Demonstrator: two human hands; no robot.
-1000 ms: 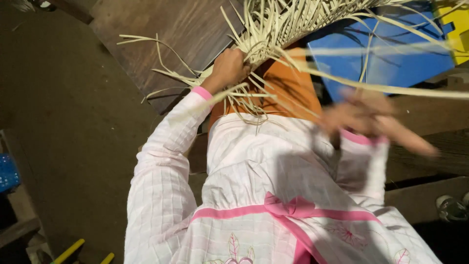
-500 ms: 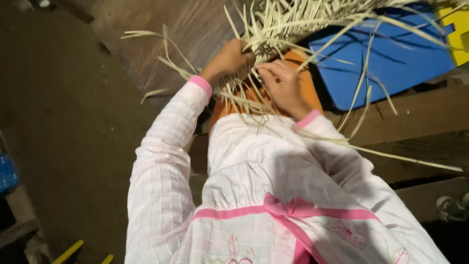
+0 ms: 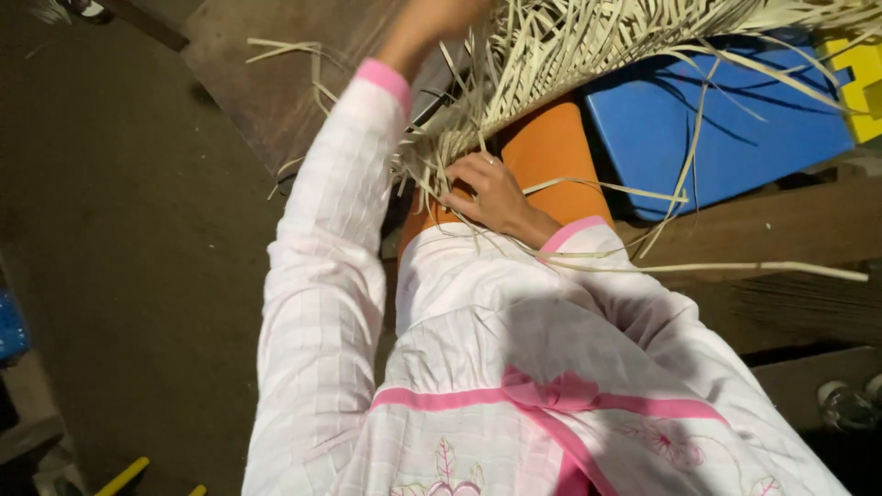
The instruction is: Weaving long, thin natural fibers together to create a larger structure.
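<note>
Two hands at a mass of pale woven strips [image 3: 570, 46]. Left hand [image 3: 432, 14] raised to the top edge, mostly cut off, grip impossible to tell. Right hand [image 3: 491, 193] lower, fingers curled into loose strip ends, pinching a few against an orange surface [image 3: 551, 152]. Blue panel [image 3: 726, 119] just beside, under trailing strips. Dark wooden board [image 3: 266, 83] to the left.

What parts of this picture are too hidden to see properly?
Head view:
- Left hand: its fingers run past the top edge and behind the pale strips.
- Right hand: fingertips buried in the strips.
- Woven piece: cut off by the top edge.
- Orange seat: mostly covered by strips and the hand.
</note>
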